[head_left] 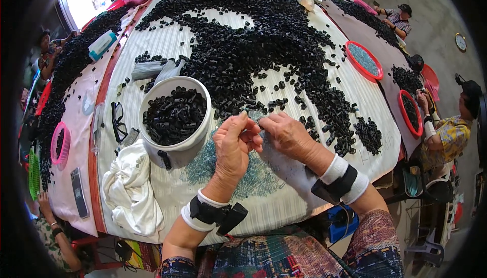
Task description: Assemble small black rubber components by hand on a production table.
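Observation:
My left hand (234, 146) is raised over the near middle of the table, thumb and index finger pinched together, the other fingers curled. Close beside it my right hand (291, 135) is also closed in a pinch, fingertips almost meeting the left ones. Whatever lies between the fingers is too small to make out. Beneath both hands spreads a pile of small clear bluish pieces (256, 179). Just beyond the fingertips begins a large heap of short black plastic parts (253, 49). Left of my left hand stands a white bucket (203, 120) filled with similar black parts (175, 116).
A white cloth (133, 191), eyeglasses (118, 121) and a phone (79, 192) lie to the left. Behind the bucket are bundles of clear strips (148, 70). At right, a red basin (378, 75) holds bluish pieces. Other people (446, 131) sit around the tables.

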Demonstrator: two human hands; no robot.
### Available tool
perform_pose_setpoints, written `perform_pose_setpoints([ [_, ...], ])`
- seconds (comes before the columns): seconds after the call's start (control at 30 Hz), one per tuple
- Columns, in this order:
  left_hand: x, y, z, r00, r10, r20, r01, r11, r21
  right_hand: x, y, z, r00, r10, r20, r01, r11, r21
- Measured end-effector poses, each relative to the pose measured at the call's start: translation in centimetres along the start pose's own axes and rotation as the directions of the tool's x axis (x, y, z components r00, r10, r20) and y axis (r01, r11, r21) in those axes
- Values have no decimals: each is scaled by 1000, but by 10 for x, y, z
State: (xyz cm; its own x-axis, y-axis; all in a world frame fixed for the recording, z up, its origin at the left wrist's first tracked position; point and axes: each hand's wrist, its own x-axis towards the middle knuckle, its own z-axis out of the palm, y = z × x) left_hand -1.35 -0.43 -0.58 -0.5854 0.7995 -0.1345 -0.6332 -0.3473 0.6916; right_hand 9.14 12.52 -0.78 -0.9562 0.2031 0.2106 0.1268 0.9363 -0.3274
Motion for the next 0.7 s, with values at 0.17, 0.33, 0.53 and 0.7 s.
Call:
perform_pose_setpoints([
  [0.17,-1,0,2,998,-32,-46,33,999,13,-16,4,1,996,85,-19,-86,996,-23],
  [0.33,0,-5,1,995,-95,11,93,987,133,-32,5,-16,983,173,-67,-138,923,359],
  [0.53,-6,-15,4,963,-249,104,197,912,360,-34,-10,-42,867,479,139,-301,280,911],
  [0.7,-7,-13,7,940,-245,236,135,907,399,-34,-22,-41,858,489,158,-266,160,951],
])
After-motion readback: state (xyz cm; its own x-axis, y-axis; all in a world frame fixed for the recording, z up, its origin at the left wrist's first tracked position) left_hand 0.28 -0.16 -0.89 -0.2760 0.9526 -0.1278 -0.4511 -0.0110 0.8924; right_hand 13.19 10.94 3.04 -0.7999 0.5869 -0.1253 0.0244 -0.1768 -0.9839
